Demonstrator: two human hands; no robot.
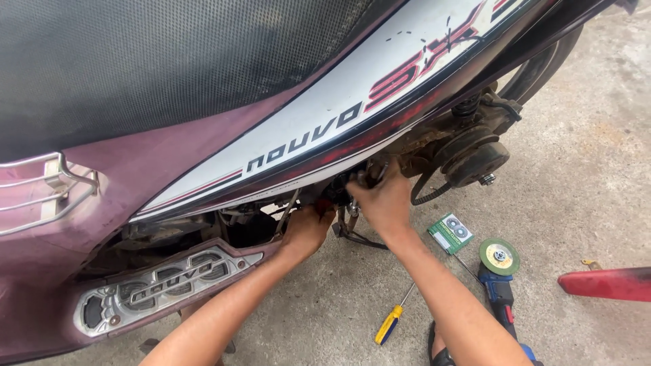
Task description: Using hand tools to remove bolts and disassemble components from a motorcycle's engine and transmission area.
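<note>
Both forearms reach up from the bottom edge toward the underside of a maroon scooter (pixel 156 169), as I see it through the head camera. My left hand (pixel 306 230) is tucked under the white side panel (pixel 325 122), its fingers out of sight in the dark engine bay, so I cannot tell whether that grip holds anything. My right hand (pixel 385 202) sits just beside it, fingers curled closed around a small dark engine part (pixel 356 181) below the panel edge; what the part is I cannot make out. To the right, the exposed clutch (pixel 475 159) shows with a black belt (pixel 426 193) hanging loose from it.

Bare grey concrete floor (pixel 576 169) carries everything; it is stained and dusty, in daylight. On it, near my right forearm, lie a yellow-and-blue screwdriver (pixel 390 324), a small green box (pixel 450 232) and a blue grinder (pixel 500 278) with a green disc. A red panel (pixel 607 283) juts in from the right edge. The black mesh seat (pixel 149 61) fills the upper left, and a chrome rack (pixel 47 190) shows at the far left.
</note>
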